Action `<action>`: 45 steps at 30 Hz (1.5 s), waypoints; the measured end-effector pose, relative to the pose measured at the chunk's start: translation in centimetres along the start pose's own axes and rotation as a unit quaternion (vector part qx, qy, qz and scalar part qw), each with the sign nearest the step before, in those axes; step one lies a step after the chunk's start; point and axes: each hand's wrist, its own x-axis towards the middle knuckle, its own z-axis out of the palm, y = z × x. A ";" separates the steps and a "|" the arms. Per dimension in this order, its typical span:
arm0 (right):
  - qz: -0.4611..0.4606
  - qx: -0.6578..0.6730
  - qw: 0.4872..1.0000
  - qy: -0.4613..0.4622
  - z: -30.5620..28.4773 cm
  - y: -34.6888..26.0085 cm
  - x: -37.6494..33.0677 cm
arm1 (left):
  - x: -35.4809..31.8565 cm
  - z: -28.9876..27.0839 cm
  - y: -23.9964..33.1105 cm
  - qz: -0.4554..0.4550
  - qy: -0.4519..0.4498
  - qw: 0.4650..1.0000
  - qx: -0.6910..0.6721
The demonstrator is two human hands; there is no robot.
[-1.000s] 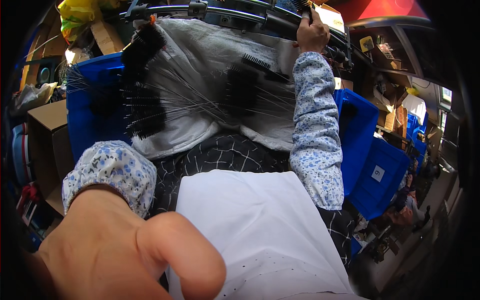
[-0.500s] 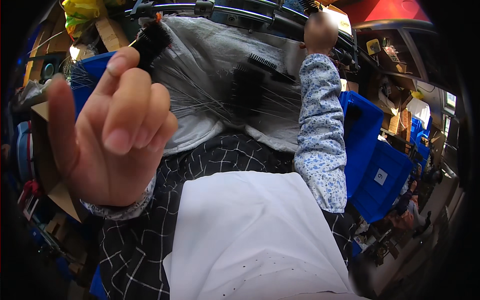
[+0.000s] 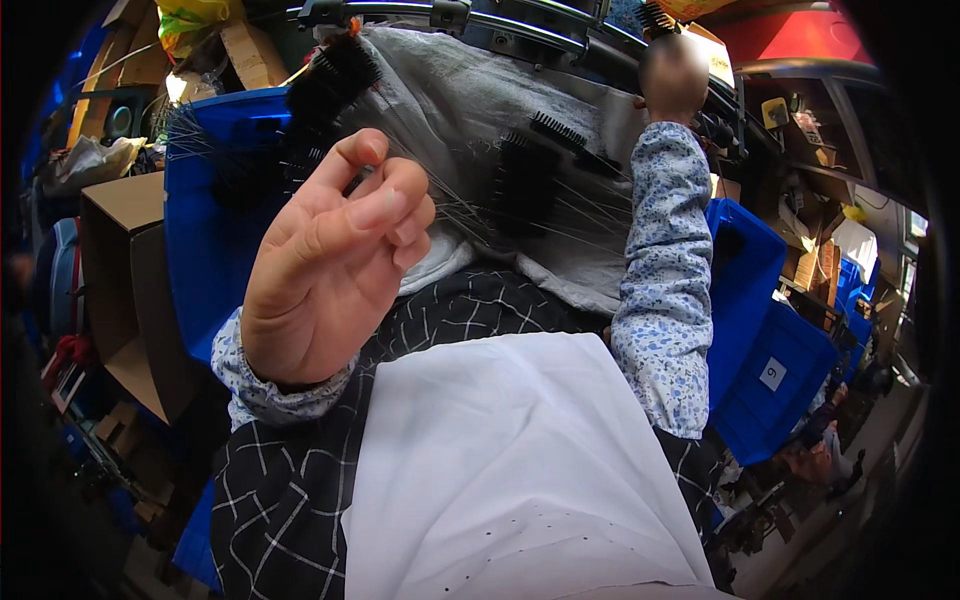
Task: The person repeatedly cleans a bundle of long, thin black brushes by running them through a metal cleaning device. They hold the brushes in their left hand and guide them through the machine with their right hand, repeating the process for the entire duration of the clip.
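Note:
My left hand (image 3: 335,255) is raised over the left side of my lap, palm turned up. Its fingers are curled and the thumb lies across against them; anything held there is too thin or hidden to see. My right hand (image 3: 675,80) reaches to the far right beside a metal rail (image 3: 520,33). It is blurred, so its fingers do not show. A small black bristle brush (image 3: 655,18) sticks up just beyond it. On the grey cloth (image 3: 430,80) over my lap lie black brushes (image 3: 525,185) with thin wire stems.
On the left stands a blue bin (image 3: 195,250) with black brushes (image 3: 333,75) at its far edge, beside an open cardboard box (image 3: 130,290). To the right are blue bins (image 3: 775,370). A red surface (image 3: 790,38) is at the far right.
My left hand has moved right, and its thumb has closed in toward the curled fingers. The whole view has shifted slightly; my right hand stays by the rail.

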 end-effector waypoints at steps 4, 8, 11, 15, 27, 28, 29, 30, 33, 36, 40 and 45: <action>0.028 0.009 0.999 -0.016 -0.7 -0.6 -0.1 | -1.1 2.2 1.8 0.024 -0.126 0.985 0.115; -0.010 0.034 0.999 0.019 -1.0 -1.5 -0.1 | -4.2 9.1 3.2 0.095 -0.040 0.987 0.126; -0.019 0.024 0.999 0.028 -1.2 -1.7 0.0 | -4.1 9.2 2.5 0.141 -0.121 0.970 0.156; 0.002 0.037 0.999 0.007 -1.4 -1.9 0.2 | -3.7 8.7 2.1 0.153 -0.145 0.963 0.168; 0.007 0.025 1.000 0.016 -1.3 -2.0 0.1 | -3.3 7.3 3.4 0.171 -0.218 0.948 0.155; 0.006 0.028 0.999 0.014 -1.4 -2.1 0.1 | -3.3 7.1 3.5 0.174 -0.221 0.947 0.154; 0.008 0.024 1.000 0.013 -1.4 -2.0 0.1 | -3.2 7.0 3.7 0.174 -0.232 0.945 0.149; 0.010 0.019 1.000 0.013 -1.4 -1.9 0.1 | -3.2 6.9 3.9 0.174 -0.243 0.944 0.142; -0.002 0.016 0.999 0.030 -1.2 -1.4 0.1 | -2.9 6.2 4.6 0.171 -0.282 0.937 0.118; -0.002 0.023 1.000 0.015 -1.0 -1.4 0.0 | -2.8 5.5 5.6 0.159 -0.312 0.932 0.095; -0.058 0.009 0.998 0.001 -0.3 -1.1 0.3 | -2.9 1.6 6.6 0.125 -0.274 0.953 0.024; -0.080 -0.086 0.992 -0.034 -0.5 -0.9 1.2 | -1.3 -7.6 4.4 0.179 0.160 0.780 0.578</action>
